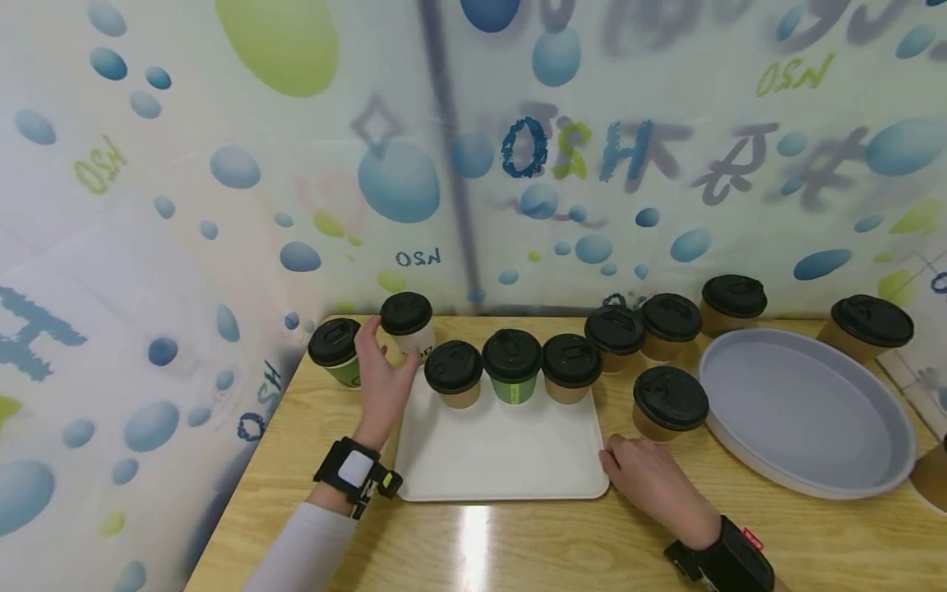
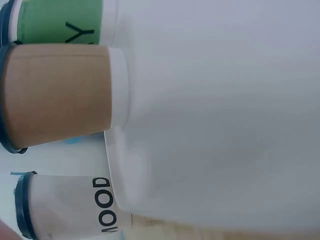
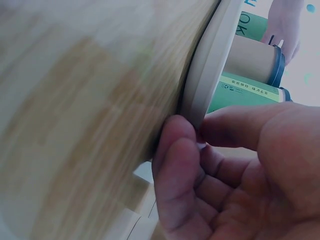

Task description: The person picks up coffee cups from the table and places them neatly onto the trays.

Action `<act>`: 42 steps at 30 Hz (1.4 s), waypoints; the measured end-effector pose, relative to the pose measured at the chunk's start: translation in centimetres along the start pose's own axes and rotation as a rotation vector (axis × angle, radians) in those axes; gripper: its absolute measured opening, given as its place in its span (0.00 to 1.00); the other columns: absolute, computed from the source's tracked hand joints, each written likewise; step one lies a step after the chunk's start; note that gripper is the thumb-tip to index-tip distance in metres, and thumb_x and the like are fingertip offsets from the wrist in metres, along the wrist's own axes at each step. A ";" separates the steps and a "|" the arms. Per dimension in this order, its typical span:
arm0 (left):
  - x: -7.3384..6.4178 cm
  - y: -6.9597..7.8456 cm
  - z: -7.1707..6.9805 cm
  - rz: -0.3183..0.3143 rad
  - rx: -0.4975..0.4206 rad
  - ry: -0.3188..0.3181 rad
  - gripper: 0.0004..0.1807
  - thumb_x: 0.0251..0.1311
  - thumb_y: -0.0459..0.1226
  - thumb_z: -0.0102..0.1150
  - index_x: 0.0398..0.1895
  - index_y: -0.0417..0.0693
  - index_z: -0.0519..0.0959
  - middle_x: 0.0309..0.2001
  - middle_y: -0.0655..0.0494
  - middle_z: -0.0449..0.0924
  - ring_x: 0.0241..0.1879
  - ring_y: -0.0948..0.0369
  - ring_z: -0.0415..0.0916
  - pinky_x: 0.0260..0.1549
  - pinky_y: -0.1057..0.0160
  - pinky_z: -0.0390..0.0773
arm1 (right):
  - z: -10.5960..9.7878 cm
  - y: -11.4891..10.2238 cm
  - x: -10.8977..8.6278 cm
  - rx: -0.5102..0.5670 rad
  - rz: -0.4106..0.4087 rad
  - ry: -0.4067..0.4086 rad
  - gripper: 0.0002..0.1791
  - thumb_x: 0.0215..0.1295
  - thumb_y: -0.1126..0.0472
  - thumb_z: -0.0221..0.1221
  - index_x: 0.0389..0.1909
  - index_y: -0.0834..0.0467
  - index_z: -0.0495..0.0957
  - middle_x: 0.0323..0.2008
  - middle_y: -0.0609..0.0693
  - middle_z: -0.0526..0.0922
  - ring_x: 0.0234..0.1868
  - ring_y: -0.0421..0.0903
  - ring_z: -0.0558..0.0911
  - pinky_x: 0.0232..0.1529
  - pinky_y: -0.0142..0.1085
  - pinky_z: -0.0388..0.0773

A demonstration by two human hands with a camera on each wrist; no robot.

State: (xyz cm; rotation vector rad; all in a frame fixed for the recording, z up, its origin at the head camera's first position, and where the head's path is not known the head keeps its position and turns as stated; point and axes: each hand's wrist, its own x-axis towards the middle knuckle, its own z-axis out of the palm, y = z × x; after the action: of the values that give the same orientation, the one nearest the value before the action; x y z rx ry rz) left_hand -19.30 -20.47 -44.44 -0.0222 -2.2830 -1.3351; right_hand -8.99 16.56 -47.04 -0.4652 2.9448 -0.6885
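My left hand (image 1: pixel 383 385) is at the tray's far left corner, thumb and fingers spread beside a white lidded paper cup (image 1: pixel 414 339). That cup, lettered MOOD, stands just off the tray in the left wrist view. Left of the hand is a green cup (image 1: pixel 344 370) with a black lid. My right hand (image 1: pixel 654 477) pinches the right rim of a white rectangular tray (image 1: pixel 503 460) between thumb and curled fingers. Along the tray's back edge stand a brown cup (image 1: pixel 460 399), a green cup (image 1: pixel 513 388) and another brown cup (image 1: pixel 568 393), all black-lidded.
A brown cup (image 1: pixel 654 425) stands right behind my right hand, with several more brown cups (image 1: pixel 612 360) farther back. A round grey tray (image 1: pixel 806 411) lies on the wooden table (image 1: pixel 414 547) at the right. A patterned curtain (image 1: pixel 311 205) hangs behind.
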 end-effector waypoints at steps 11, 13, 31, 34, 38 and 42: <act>3.0 -1.6 1.4 -0.144 -0.014 -0.018 0.56 0.64 0.46 0.71 0.83 0.44 0.43 0.81 0.44 0.42 0.80 0.51 0.44 0.77 0.48 0.52 | 0.1 -0.1 0.1 0.002 -0.009 0.000 0.17 0.73 0.65 0.60 0.22 0.53 0.69 0.17 0.45 0.62 0.18 0.41 0.63 0.21 0.31 0.56; 3.3 -1.8 1.7 -0.146 -0.016 -0.038 0.57 0.64 0.46 0.71 0.84 0.45 0.41 0.82 0.43 0.42 0.80 0.49 0.44 0.76 0.46 0.52 | 0.1 0.0 0.1 0.000 -0.007 0.003 0.17 0.73 0.66 0.60 0.22 0.54 0.69 0.17 0.45 0.62 0.18 0.41 0.63 0.21 0.31 0.57; 4.5 -4.8 2.8 -0.260 -0.103 -0.051 0.57 0.59 0.45 0.76 0.80 0.40 0.47 0.71 0.34 0.63 0.70 0.42 0.65 0.70 0.43 0.63 | 0.2 0.0 0.0 0.004 0.000 0.014 0.19 0.73 0.66 0.60 0.21 0.53 0.68 0.17 0.44 0.61 0.18 0.40 0.63 0.20 0.31 0.56; 4.5 -4.7 2.7 -0.264 -0.092 -0.045 0.53 0.59 0.45 0.75 0.77 0.39 0.51 0.68 0.34 0.67 0.67 0.41 0.67 0.68 0.42 0.65 | 0.3 0.0 0.0 0.005 -0.003 0.018 0.19 0.73 0.66 0.60 0.21 0.53 0.68 0.17 0.44 0.62 0.17 0.40 0.63 0.20 0.31 0.56; 4.5 -4.3 2.5 -0.252 -0.088 -0.037 0.50 0.60 0.45 0.75 0.76 0.40 0.54 0.67 0.35 0.68 0.66 0.42 0.69 0.66 0.43 0.68 | 0.2 0.0 0.0 0.003 -0.003 0.018 0.18 0.73 0.66 0.60 0.21 0.53 0.68 0.17 0.44 0.62 0.17 0.40 0.63 0.20 0.31 0.55; 4.5 -3.7 2.3 -0.203 -0.092 -0.024 0.47 0.61 0.44 0.74 0.75 0.41 0.55 0.67 0.38 0.68 0.65 0.44 0.70 0.65 0.44 0.70 | 0.2 0.0 0.0 0.007 -0.003 0.016 0.18 0.73 0.66 0.60 0.22 0.53 0.69 0.17 0.45 0.62 0.17 0.40 0.63 0.20 0.30 0.56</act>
State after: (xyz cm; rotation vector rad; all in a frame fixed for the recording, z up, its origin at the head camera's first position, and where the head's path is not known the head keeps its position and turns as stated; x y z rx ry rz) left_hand -25.12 -21.54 -46.46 0.1676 -2.2913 -1.5490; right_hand -8.93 16.50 -47.22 -0.4655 2.9564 -0.7052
